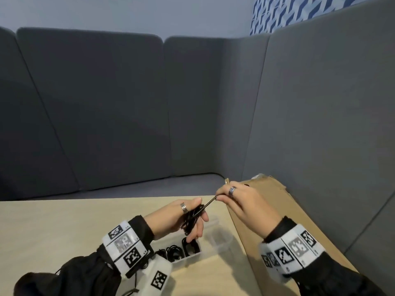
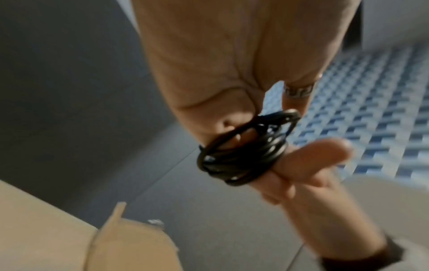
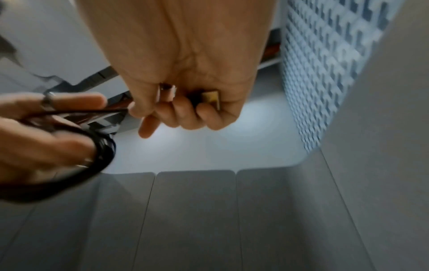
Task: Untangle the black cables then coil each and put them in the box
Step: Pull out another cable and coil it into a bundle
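Observation:
My left hand (image 1: 195, 216) holds a coil of black cable (image 1: 190, 218) looped round its fingers, above the clear plastic box (image 1: 223, 242). In the left wrist view the coil (image 2: 241, 155) hangs at that hand's fingertips. A short taut strand (image 1: 208, 204) runs up and right from the coil to my right hand (image 1: 220, 196), which pinches it. The right wrist view shows that hand (image 3: 139, 111) with curled fingers, the strand (image 3: 88, 111) and a gold-coloured plug (image 3: 210, 99) tucked in the palm. Other coiled black cables (image 1: 177, 252) lie in the box's near compartments.
The box stands on a light wooden table (image 1: 64, 227). A long cardboard box (image 1: 277, 221) lies along the table's right edge, just under my right hand. Grey sofa cushions (image 1: 106, 103) rise behind and to the right.

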Motion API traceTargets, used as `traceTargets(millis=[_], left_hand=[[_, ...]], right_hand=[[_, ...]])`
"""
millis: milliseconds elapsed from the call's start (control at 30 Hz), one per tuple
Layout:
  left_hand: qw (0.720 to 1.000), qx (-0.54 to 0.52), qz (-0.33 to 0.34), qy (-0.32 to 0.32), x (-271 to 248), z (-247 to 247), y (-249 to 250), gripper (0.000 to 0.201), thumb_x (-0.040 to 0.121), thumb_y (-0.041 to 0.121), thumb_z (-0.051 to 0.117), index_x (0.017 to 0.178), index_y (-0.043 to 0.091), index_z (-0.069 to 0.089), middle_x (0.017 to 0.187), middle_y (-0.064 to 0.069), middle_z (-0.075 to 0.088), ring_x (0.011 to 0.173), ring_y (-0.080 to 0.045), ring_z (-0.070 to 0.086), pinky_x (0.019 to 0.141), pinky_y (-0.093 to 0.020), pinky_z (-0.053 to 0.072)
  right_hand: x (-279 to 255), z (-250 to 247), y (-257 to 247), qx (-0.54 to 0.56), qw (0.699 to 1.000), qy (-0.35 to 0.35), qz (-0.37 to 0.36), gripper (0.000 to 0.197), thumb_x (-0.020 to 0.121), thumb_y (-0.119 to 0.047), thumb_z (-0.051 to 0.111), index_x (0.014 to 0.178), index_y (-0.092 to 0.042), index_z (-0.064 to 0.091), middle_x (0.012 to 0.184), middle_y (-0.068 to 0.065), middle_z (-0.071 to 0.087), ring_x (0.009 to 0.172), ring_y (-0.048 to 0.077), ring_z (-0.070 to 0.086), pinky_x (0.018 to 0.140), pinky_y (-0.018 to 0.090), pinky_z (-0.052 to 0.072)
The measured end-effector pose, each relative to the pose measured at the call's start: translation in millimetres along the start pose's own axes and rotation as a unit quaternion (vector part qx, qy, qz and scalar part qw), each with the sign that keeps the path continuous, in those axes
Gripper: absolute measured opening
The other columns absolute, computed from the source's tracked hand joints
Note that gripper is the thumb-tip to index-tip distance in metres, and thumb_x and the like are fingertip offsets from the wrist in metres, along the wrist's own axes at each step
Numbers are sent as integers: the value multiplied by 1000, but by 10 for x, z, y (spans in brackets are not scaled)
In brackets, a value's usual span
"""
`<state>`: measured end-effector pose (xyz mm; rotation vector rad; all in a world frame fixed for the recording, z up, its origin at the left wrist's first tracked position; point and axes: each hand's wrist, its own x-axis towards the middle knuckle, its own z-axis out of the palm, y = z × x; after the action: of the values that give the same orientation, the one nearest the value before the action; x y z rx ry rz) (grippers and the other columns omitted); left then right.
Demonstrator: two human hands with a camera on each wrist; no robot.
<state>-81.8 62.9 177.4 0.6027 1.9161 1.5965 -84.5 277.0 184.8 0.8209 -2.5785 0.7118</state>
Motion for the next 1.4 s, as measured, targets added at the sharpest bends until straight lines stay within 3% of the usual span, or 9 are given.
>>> traceTargets(millis=[133,200,400,533,667,867,1033,1267,1400], left_hand=[[986,-146,46,-66,-8,76,70,26,91,26,43,81,5,53,50,-3,58,32,-9,41,52,-22,45],[978,-190,59,-67,-10,82,66,24,90,24,45,79,4,53,45,0,56,31,-8,41,52,-22,49],[967,-231,73,-82,1,46,-11,24,82,30,63,77,6,62,51,-4,63,38,-11,55,55,-23,51],[983,-176,51,-27,17,29,-22,17,87,17,54,80,5,63,63,-7,66,49,-15,62,55,-21,49],[997,-46,66,7,13,23,-93,9,89,11,59,94,6,63,80,0,63,71,-9,60,71,-20,47],[957,273,59,83,47,7,-270,3,92,27,55,90,29,54,90,5,43,90,-7,47,88,-26,42],[918,377,103,75,-12,69,-206,13,95,37,45,88,27,43,89,11,36,85,4,35,78,-11,31],[986,97,130,43,-149,189,105,31,75,47,54,83,18,48,80,10,40,71,4,43,69,-13,35],[968,223,103,38,-203,148,209,32,76,56,42,88,27,49,83,16,33,88,-1,36,87,-22,28]], right_hand=[[49,105,21,160,985,-59,24,25,94,-36,41,97,-25,63,84,-19,62,79,-6,56,75,9,38],[9,239,-38,251,965,-61,42,22,95,-34,40,101,-32,61,83,-10,64,70,-1,53,69,10,39],[-139,455,-180,580,787,-133,163,49,88,-56,42,80,-9,46,56,2,34,51,12,25,48,20,25],[-188,469,-179,516,841,-97,127,33,79,-66,51,71,-33,52,62,12,37,48,6,28,46,17,23],[-221,419,-92,387,912,-63,119,22,88,-46,48,74,-30,53,62,-11,52,55,-1,43,55,12,34],[-333,518,-43,257,955,-81,122,17,89,-49,45,82,-35,52,75,10,58,70,21,51,69,38,42],[-324,416,-65,290,943,-110,116,17,89,-46,44,88,-33,54,66,-16,54,63,0,45,62,20,35],[-246,216,-187,542,818,-148,122,48,74,-66,60,82,-19,50,51,-17,35,46,1,29,46,13,26],[-211,159,-241,575,795,-154,118,48,72,-67,61,79,-21,48,51,-16,33,44,2,27,46,13,26]])
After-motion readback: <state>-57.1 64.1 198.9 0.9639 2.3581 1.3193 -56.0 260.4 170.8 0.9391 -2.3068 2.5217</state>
